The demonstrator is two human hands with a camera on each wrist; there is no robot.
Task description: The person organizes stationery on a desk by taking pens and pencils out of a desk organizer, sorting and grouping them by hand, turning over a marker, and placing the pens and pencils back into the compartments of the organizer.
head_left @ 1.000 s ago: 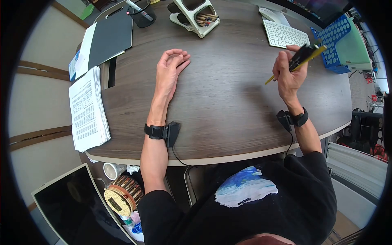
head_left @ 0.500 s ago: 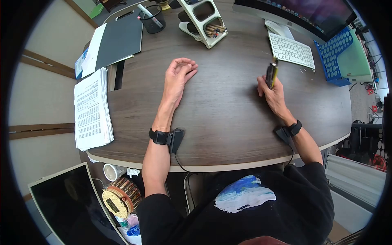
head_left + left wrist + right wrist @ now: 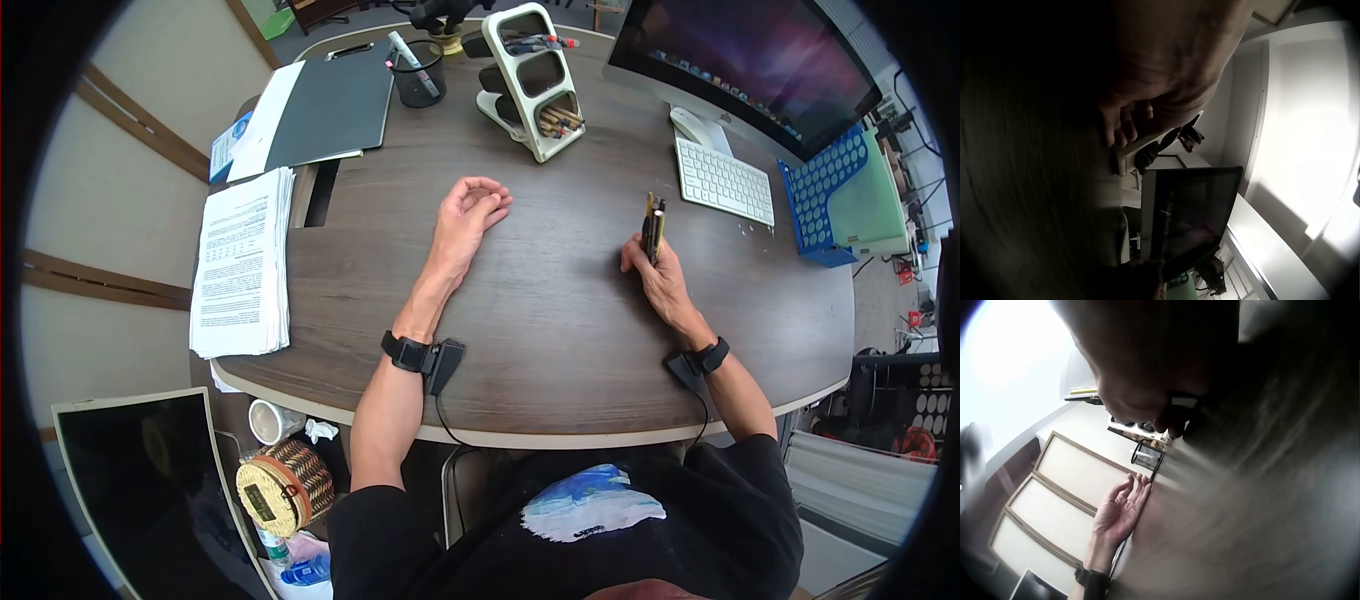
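- Head view: the white stand is on the desk, with some thin sticks in its low slot.
- Head view: the right hand grips a small bunch of pens, dark and yellow. They are to the right of the white stand and closer to the person. Their ends poke up.
- Head view: the left hand is on the near side of the white stand, a bit to its left. Its fingers bend softly and I see nothing in them.
- Head view: the keyboard is right of the white stand. To hold the pens well, I think the fingers should squeeze them all together, or one could slip out. The free hand could help tidy the bunch.
- Left wrist view: it is very dark. The left hand's fingers curl a little, with the white stand past them. I cannot tell much more here.
- Right wrist view: yellow and dark ends stick out past the right hand, and look like the pens. The left hand's palm shows with nothing in it. The black cup is near the white stand. A calm wrist should help the grip.
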